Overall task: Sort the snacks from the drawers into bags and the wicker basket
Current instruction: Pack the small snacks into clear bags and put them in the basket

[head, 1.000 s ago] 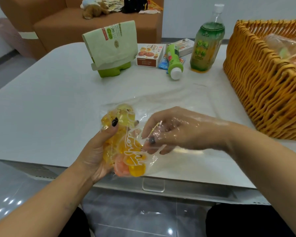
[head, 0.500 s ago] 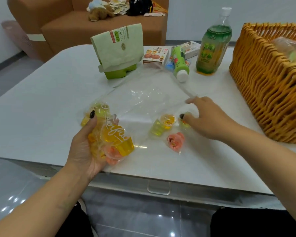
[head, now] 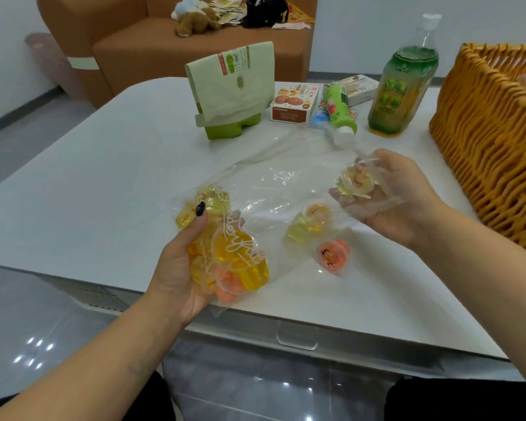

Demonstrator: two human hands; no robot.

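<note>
My left hand [head: 182, 268] grips the small pouch of jelly cups [head: 225, 253] at the near table edge; my right hand [head: 386, 196], apart from it, cups one jelly cup [head: 354, 180] through the clear bag [head: 274, 183]. Two loose cups [head: 316, 235] lie between. The film looks slick and limp — I'd pinch the cups' stiff rims, not the soft plastic. The wicker basket [head: 483, 132] waits far right.

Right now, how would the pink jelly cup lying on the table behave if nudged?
The pink jelly cup lies on its side and looks round, so it would probably roll. It looks small, likely light. The white table looks glossy, so it may slide too.
</note>
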